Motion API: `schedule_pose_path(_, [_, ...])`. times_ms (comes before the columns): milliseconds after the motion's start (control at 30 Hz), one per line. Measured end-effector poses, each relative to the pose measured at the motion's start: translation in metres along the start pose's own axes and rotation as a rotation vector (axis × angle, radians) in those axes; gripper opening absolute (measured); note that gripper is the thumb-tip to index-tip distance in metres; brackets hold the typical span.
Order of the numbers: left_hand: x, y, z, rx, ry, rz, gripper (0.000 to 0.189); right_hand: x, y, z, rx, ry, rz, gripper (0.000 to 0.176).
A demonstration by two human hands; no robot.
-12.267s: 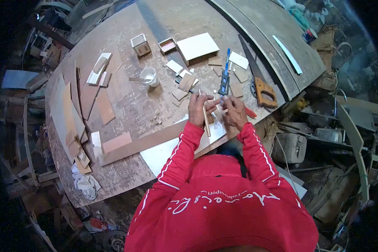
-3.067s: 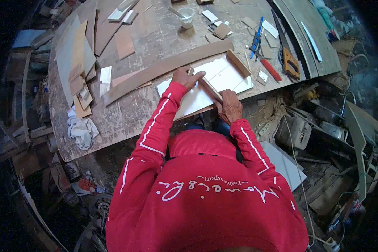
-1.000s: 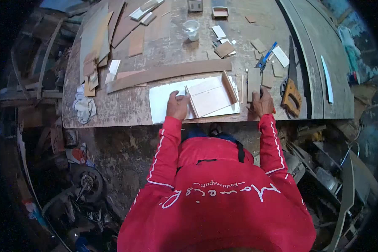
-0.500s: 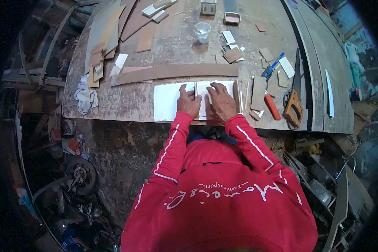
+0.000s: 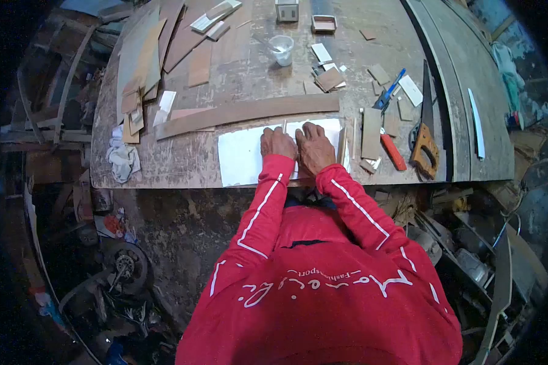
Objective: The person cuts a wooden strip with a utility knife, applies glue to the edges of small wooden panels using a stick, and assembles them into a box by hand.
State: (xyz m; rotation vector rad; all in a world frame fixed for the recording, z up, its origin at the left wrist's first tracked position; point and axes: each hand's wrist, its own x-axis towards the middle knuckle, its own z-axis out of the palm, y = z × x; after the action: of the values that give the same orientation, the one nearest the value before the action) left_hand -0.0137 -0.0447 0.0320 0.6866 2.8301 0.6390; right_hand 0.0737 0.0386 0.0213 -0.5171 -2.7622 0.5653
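Close to the bench's front edge lies a white board (image 5: 243, 159). A thin strip (image 5: 285, 125) runs across it from front to back, mostly covered by my hands. My left hand (image 5: 279, 145) is closed over the strip with its fingers bent down. Right beside it, my right hand (image 5: 315, 148) is closed too, fingers curled against the strip's right side; the fingertips are hidden. A narrow wooden edge piece (image 5: 342, 148) stands along the board's right end.
Behind the board lies a long wooden slat (image 5: 243, 115). To the right are a red-handled tool (image 5: 393, 152), a handsaw (image 5: 425, 149), a blue tool (image 5: 391, 91) and wood offcuts. A plastic cup (image 5: 281, 51) stands farther back. A white cloth (image 5: 123, 159) lies left.
My hands have drawn together over the strip, and their spread fingers have curled down. The camera view has shifted slightly.
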Motion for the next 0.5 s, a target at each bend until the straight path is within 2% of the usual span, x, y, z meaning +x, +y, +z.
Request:
schedule_pose_path(133, [-0.0002,0.0056,-0.0077,0.073,-0.059,-0.002,0.022,-0.0012,0.0009,0.0030,0.006,0.009,0.010,0.030])
schedule_pose_path(300, [0.0020,0.0018,0.0001,0.100,-0.013,-0.019,0.021,0.0024,-0.0006,-0.0009,0.001,-0.089,0.060,0.035])
schedule_pose_path(500, [0.0025,0.0022,-0.0031,0.100,-0.032,-0.014,0.021,0.0026,-0.0001,0.0008,-0.001,-0.067,0.067,0.034])
